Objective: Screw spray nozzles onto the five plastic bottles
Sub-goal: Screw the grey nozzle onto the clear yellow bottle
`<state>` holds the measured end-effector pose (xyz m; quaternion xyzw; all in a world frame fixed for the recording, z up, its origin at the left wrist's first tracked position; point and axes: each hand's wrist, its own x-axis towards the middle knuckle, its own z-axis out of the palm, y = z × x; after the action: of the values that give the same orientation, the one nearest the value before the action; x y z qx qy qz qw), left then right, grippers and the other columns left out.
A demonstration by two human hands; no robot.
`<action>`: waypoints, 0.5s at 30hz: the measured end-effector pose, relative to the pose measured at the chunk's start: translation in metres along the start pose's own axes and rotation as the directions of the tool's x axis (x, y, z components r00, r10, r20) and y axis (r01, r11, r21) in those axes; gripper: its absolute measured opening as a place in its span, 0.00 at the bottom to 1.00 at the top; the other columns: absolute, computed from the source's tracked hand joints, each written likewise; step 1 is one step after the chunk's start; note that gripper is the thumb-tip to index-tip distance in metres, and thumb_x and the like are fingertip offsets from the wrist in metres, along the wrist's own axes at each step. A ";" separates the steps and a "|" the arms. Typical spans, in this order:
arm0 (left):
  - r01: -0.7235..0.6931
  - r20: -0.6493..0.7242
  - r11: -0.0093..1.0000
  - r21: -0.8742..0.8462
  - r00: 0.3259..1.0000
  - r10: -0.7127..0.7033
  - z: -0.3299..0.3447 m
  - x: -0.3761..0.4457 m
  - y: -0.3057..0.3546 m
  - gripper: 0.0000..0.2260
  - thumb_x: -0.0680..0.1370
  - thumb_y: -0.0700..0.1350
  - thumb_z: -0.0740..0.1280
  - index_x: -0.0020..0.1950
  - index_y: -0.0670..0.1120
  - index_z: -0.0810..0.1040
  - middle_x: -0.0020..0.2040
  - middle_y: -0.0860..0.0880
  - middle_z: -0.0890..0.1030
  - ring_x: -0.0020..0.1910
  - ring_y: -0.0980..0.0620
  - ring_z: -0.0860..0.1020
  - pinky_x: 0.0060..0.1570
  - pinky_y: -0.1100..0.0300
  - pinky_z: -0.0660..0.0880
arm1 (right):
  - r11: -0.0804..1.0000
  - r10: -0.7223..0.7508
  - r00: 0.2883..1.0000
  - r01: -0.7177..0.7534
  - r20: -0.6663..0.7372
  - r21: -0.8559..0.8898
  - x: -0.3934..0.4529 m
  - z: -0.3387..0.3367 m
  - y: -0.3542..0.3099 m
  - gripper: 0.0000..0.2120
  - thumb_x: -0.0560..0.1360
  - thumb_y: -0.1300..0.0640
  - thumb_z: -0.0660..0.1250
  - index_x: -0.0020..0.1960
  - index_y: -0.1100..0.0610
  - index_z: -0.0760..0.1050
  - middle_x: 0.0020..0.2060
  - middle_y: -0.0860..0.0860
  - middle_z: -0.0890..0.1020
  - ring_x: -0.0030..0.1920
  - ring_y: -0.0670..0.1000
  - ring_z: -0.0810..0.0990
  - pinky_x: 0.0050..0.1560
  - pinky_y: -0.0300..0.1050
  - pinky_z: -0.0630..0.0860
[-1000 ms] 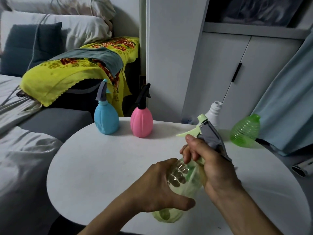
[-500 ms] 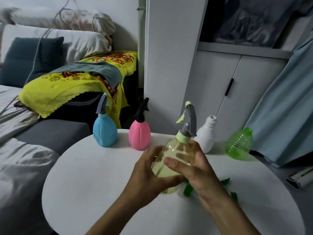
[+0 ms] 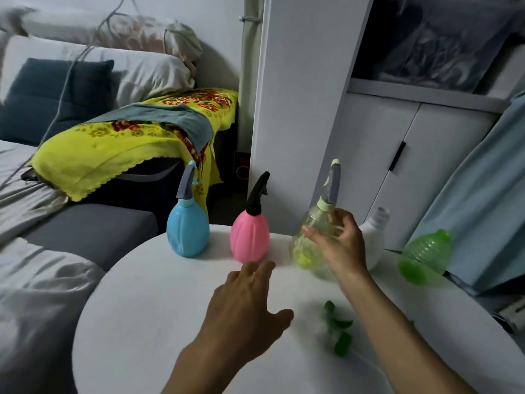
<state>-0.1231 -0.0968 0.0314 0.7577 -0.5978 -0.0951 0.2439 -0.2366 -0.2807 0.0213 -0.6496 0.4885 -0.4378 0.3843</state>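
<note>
Bottles stand in a row along the far side of the round table (image 3: 147, 322). Your right hand (image 3: 339, 245) curls around the clear yellow bottle (image 3: 311, 240), just right of the pink bottle (image 3: 249, 238); your left hand (image 3: 244, 314) hovers in front of it, fingers spread, holding nothing. Thin plastic looks light, springy and slick, so grip the belly, not the nozzle (image 3: 331, 184).
</note>
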 end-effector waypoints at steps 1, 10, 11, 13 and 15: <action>-0.012 -0.013 1.000 0.016 1.000 0.012 0.000 0.000 -0.001 0.35 0.74 0.63 0.67 0.76 0.56 0.57 0.75 0.55 0.65 0.68 0.52 0.69 0.65 0.56 0.70 | 1.000 0.007 1.000 -0.007 0.002 -0.005 0.005 0.007 0.004 0.28 0.64 0.45 0.80 0.59 0.43 0.70 0.57 0.47 0.79 0.54 0.51 0.80 0.45 0.42 0.77; -0.046 0.007 0.997 0.063 0.999 0.046 0.008 0.003 0.002 0.33 0.75 0.63 0.66 0.76 0.57 0.56 0.73 0.55 0.65 0.68 0.52 0.68 0.65 0.56 0.69 | 0.997 -0.001 0.998 0.005 0.058 -0.073 0.014 0.020 0.033 0.33 0.68 0.45 0.78 0.68 0.48 0.68 0.60 0.48 0.77 0.57 0.53 0.78 0.50 0.42 0.72; -0.052 0.007 0.997 0.063 0.999 0.052 0.009 0.003 0.004 0.33 0.75 0.63 0.65 0.76 0.57 0.55 0.73 0.55 0.65 0.68 0.53 0.68 0.65 0.56 0.69 | 0.997 0.012 0.998 -0.007 0.058 -0.079 0.014 0.019 0.033 0.34 0.68 0.45 0.78 0.69 0.48 0.67 0.61 0.49 0.77 0.59 0.54 0.78 0.50 0.42 0.71; -0.066 0.006 0.996 0.056 0.998 0.066 0.011 0.001 0.006 0.33 0.75 0.63 0.65 0.76 0.57 0.55 0.73 0.55 0.66 0.67 0.53 0.68 0.65 0.57 0.70 | 0.994 0.051 0.996 -0.043 0.075 -0.098 0.011 0.016 0.031 0.41 0.67 0.46 0.78 0.74 0.49 0.62 0.66 0.50 0.75 0.63 0.55 0.76 0.52 0.43 0.72; -0.078 -0.002 0.995 0.054 0.997 0.078 0.011 -0.002 0.006 0.33 0.75 0.63 0.65 0.76 0.57 0.55 0.73 0.56 0.65 0.67 0.54 0.68 0.64 0.58 0.70 | 0.990 0.066 0.989 -0.048 0.131 -0.134 0.001 0.008 0.031 0.45 0.67 0.47 0.79 0.76 0.50 0.58 0.65 0.49 0.74 0.62 0.53 0.74 0.53 0.44 0.72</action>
<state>-0.1340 -0.0992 0.0245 0.7401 -0.6289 -0.0678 0.2282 -0.2383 -0.2879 -0.0099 -0.6874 0.5074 -0.3487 0.3854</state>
